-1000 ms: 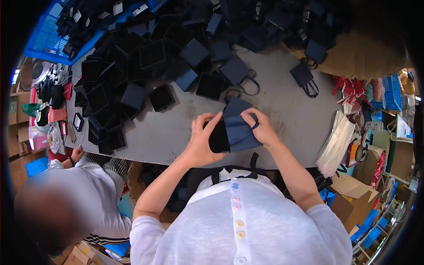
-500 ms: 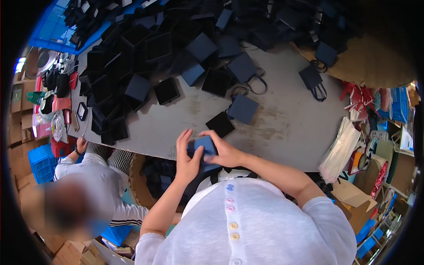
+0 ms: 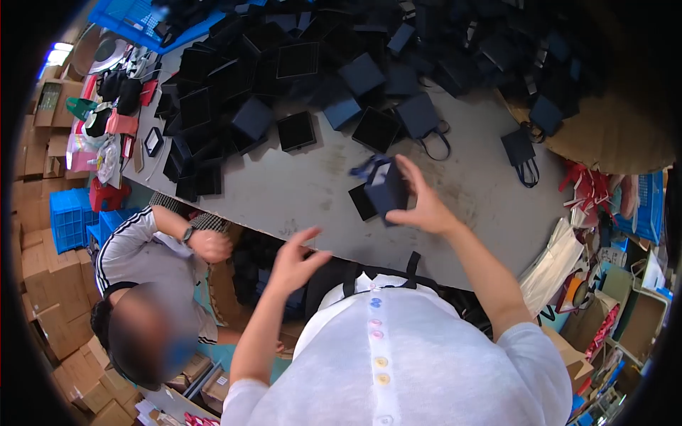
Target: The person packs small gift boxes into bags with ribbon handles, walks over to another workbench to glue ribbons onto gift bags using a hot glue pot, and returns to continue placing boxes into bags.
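My right hand (image 3: 426,202) grips a small navy gift bag (image 3: 388,192) just above the table, thumb on the near side and fingers on the far side. The bag is tilted, with its ribbon handles (image 3: 364,167) toward the left and something pale at its opening. Partly behind it, a black open box (image 3: 361,202) lies on the table. My left hand (image 3: 290,264) is empty, fingers apart, in front of the table edge. Beyond my hands are another navy bag with a looped handle (image 3: 418,115) and an open black box (image 3: 375,129).
A heap of black and navy boxes (image 3: 234,85) covers the back of the grey table (image 3: 284,192). At right lie another handled bag (image 3: 518,148), a large cardboard piece (image 3: 590,135) and clear plastic sleeves (image 3: 550,248). A co-worker (image 3: 153,263) is at my left, near a carton (image 3: 222,284).
The blue box held in both hands is out of them. My right hand has reached forward and taken the navy bag from the table; my left hand has opened. The co-worker's arm has moved.
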`<state>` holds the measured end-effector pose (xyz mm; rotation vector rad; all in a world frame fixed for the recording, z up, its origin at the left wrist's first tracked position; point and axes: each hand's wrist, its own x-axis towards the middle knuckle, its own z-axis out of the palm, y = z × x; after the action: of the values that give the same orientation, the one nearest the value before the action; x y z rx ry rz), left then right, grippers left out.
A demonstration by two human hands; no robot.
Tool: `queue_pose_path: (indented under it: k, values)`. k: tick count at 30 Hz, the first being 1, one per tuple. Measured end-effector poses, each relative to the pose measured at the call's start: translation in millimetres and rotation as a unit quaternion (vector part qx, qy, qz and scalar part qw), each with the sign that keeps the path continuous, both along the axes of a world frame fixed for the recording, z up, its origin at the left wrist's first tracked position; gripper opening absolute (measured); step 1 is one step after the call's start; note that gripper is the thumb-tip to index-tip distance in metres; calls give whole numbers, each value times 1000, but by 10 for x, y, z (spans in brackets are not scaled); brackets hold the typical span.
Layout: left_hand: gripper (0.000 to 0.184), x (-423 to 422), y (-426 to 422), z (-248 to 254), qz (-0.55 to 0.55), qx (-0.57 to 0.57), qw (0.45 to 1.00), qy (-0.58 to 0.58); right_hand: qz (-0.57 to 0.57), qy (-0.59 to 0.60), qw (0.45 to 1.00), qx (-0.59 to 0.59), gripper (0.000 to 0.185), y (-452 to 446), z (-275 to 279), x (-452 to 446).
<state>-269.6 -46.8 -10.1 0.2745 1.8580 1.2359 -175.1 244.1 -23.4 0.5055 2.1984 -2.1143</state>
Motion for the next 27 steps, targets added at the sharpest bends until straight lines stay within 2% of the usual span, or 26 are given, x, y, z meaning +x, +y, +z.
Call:
queue_pose_path:
  k: [2,3,4,6,7,9,10,12,13,15,16,17,18,19,20,22,23,24,25,26,27]
  values:
    - [99,137,545,-6,-10,162,986,-30,55,72,996,-16,109,-181,276,3]
    - [108,141,744,24,-1,186,978,-99,81,86,993,4,108,-242,408,12]
    - [112,130,923,248,43,140,979,-141,107,43,992,53,109,-267,595,18]
    - [114,87,1049,178,18,179,981,-72,109,62,992,-8,100,-108,605,113]
    - [114,83,1153,222,-15,228,973,31,107,67,992,-2,100,-60,578,137]
    - [106,129,1245,187,-80,154,957,234,-13,33,999,-19,86,-20,545,158]
    - [102,171,1296,187,-97,124,934,321,-25,72,976,203,62,-99,578,118]
    - [99,209,1385,161,-145,148,936,285,-81,30,965,247,36,-189,554,-35]
    - [100,221,1419,117,-123,139,925,332,-80,32,965,248,36,-190,554,-76]
    - [100,202,1445,73,-96,130,911,380,-256,159,900,315,17,-162,556,-183]
    - [101,181,1440,65,-57,165,935,310,-254,164,900,315,17,-110,518,-230]
    - [101,146,1436,55,-19,201,950,238,-325,162,904,226,19,-26,430,-265]
    - [101,110,1444,41,-18,202,949,243,-391,157,897,132,25,67,323,-309]
    - [102,91,1463,21,-6,243,946,213,-361,120,925,18,32,161,184,-359]
    - [104,82,1488,-8,5,284,942,179,-291,57,934,-200,35,185,49,-363]
    - [106,-45,1595,-66,-9,304,938,168,-152,1,953,-262,39,84,85,-333]
    - [103,-174,1660,-72,-55,307,903,297,-133,-59,905,-400,42,100,56,-283]
    - [100,-268,1689,-79,-103,305,851,414,-146,-60,903,-400,42,159,46,-273]
    - [94,-377,1643,-227,-90,247,860,438,-233,-85,887,-388,43,239,38,-256]
    - [91,-532,1583,-375,-70,116,872,471,-324,-107,862,-375,45,326,32,-220]
    - [96,-749,1523,-709,0,13,870,493,-397,-102,843,-348,47,387,141,-191]
